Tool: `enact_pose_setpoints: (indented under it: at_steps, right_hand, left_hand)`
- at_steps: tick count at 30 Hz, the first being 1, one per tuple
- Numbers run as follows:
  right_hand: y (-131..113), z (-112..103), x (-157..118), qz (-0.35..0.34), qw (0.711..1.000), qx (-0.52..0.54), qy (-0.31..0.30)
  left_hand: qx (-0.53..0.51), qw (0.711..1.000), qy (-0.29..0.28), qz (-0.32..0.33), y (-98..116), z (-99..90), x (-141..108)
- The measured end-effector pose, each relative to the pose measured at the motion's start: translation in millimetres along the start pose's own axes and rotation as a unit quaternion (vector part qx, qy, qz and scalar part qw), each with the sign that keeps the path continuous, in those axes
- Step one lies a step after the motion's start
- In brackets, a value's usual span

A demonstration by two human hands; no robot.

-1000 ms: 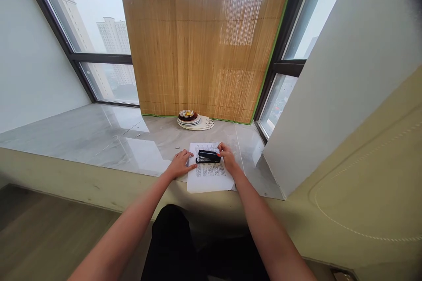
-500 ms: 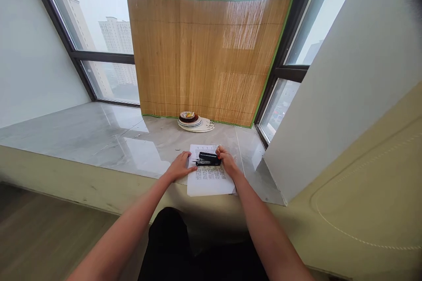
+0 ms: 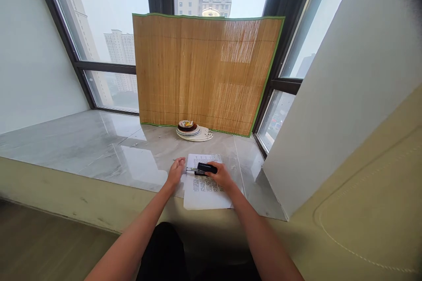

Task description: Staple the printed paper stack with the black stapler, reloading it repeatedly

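A black stapler (image 3: pixel 207 167) is in my right hand (image 3: pixel 220 175), whose fingers wrap its right end. The stapler's top is parted from its base, and a thin metal piece sticks out of it to the left. It is over a stack of printed paper sheets (image 3: pixel 207 199) at the front of the sill. My left hand (image 3: pixel 176 171) is raised beside the paper's left edge, apart from the stapler, its fingers extended and holding nothing visible. A small thin strip (image 3: pixel 174 159) lies on the sill by the left fingertips, partly hidden.
A stack of plates (image 3: pixel 187 129) stands on a pale oval board (image 3: pixel 207 135) behind the paper. A bamboo mat (image 3: pixel 198 70) with green edging leans upright against the window. The marble sill (image 3: pixel 99 149) drops off at its front edge; a white wall (image 3: pixel 323 96) bounds the right.
My left hand has let go of the paper and stapler and moved left and up. My right hand has shifted left along the stapler and now grips its body. The view has tilted up slightly.
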State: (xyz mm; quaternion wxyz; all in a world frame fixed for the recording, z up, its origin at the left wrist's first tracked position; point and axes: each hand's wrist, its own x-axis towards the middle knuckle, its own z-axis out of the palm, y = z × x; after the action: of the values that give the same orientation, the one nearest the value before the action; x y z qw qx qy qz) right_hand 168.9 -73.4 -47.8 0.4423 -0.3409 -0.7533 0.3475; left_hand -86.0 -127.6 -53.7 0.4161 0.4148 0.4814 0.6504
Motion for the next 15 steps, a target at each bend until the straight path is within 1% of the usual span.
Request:
enact_pose_setpoints:
  at_steps: [2, 4, 5, 7, 9, 12, 13, 15]
  right_hand:
    - [3.9, 0.2, -0.6, -0.006, 0.999, -0.012, 0.038]
    - [4.5, 0.1, -2.4, -0.04, 0.996, -0.04, 0.076]
    - [3.4, 0.5, -3.5, -0.069, 0.992, -0.058, 0.085]
    - [-0.9, 3.1, -5.6, -0.146, 0.981, -0.096, 0.083]
    - [-7.4, 7.8, -6.8, -0.234, 0.96, -0.138, 0.068]
    - [-19.1, 15.8, -7.8, -0.347, 0.912, -0.215, 0.05]
    - [-23.0, 18.0, -8.3, -0.369, 0.897, -0.24, 0.045]
    - [-29.8, 20.6, -9.6, -0.389, 0.877, -0.282, 0.037]
  left_hand:
    - [-0.04, 0.999, 0.011, -0.021, -3.3, 5.3, 1.8]
    - [-0.081, 0.995, 0.017, -0.046, -4.1, 8.1, 2.5]
    - [-0.098, 0.993, 0.018, -0.058, -3.3, 8.6, 2.5]
    - [-0.122, 0.989, 0.013, -0.079, 0.4, 8.7, 1.5]
    - [-0.153, 0.983, -0.002, -0.1, 5.6, 8.6, -0.6]
    - [-0.204, 0.969, -0.023, -0.135, 12.7, 9.2, -4.8]
    - [-0.213, 0.966, -0.025, -0.142, 14.4, 9.5, -5.9]
    - [-0.215, 0.965, -0.028, -0.147, 16.6, 10.2, -7.5]
